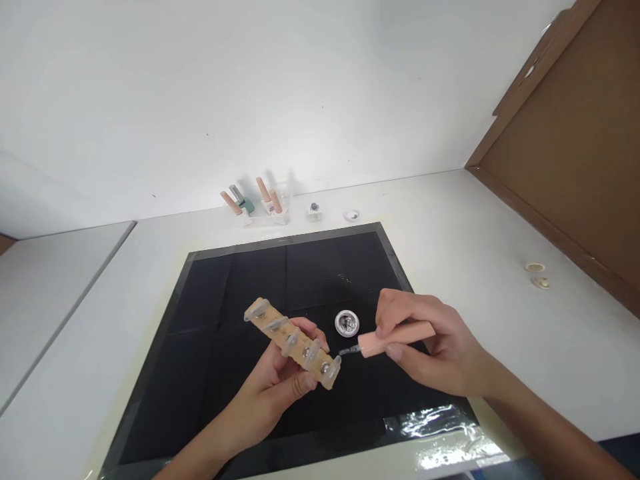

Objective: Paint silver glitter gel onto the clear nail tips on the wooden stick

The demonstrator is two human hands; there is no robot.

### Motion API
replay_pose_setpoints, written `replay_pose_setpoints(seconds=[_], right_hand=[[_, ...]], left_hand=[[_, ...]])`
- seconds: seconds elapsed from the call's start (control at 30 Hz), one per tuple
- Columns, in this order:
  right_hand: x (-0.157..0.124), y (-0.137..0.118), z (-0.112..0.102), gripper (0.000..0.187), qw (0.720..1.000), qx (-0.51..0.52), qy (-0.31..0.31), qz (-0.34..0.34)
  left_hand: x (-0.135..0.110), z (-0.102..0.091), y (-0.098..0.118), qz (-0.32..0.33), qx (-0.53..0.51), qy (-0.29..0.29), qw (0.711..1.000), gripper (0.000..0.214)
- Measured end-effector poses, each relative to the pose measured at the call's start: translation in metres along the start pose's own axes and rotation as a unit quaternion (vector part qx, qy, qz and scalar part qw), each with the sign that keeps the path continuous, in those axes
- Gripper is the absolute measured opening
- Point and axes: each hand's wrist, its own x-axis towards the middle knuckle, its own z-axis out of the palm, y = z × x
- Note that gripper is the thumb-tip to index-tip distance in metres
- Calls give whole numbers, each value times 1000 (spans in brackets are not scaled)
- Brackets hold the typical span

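My left hand (pixel 287 373) grips a narrow wooden strip (pixel 273 320) from below, tilted down to the right. Several clear false nail tips (pixel 290 343) stand in a row along it on small metal mounts. Between the fingers and thumb of my right hand (pixel 433 340) is the peach cap of a nail polish brush (pixel 397 339). Its dark wet bristles point left, close to the nail tip at the strip's lower right end; whether they touch I cannot tell. Just beyond the brush, a small round pot (pixel 347 323) with silvery contents lies on the black mat (pixel 210 347).
Along the wall stand several nail polish bottles (pixel 270 200) in a clear holder. Right of them are a small clear jar (pixel 314 212) and a round lid (pixel 351 215). Two small round pieces (pixel 537 275) lie at the right, near a brown cardboard panel (pixel 575 133).
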Motion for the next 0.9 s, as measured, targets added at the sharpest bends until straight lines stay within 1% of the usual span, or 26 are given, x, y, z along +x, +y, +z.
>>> replay_pose_setpoints(seconds=[0.07, 0.13, 0.27, 0.33, 0.43, 0.53, 0.6, 0.77, 0.9], right_hand=[[-1, 0, 2, 26, 1000, 10, -16, -19], [0, 1, 4, 26, 999, 6, -24, -20], [2, 0, 2, 26, 1000, -21, 3, 3], [2, 0, -1, 23, 999, -37, 26, 28], [3, 0, -3, 17, 990, -71, 49, 110], [5, 2, -3, 13, 977, -109, 25, 182], [6, 3, -1, 12, 971, -128, -3, 204], [7, 8, 1, 13, 961, -148, -36, 229], [7, 15, 3, 16, 960, -157, -49, 225]], left_hand=[[2, 0, 0, -8, -28, -6, 1000, 33], [3, 0, -1, -23, -51, -10, 998, 34], [2, 0, -4, -49, -83, -9, 995, 32], [2, 0, -4, -54, -94, -2, 994, 34], [2, -1, -4, -52, -104, 17, 993, 34], [2, -2, -4, -54, -113, 32, 992, 34], [3, -3, -4, -60, -118, 40, 990, 36], [2, -4, -4, -66, -124, 45, 989, 36], [3, -3, -3, -64, -122, 49, 989, 37]])
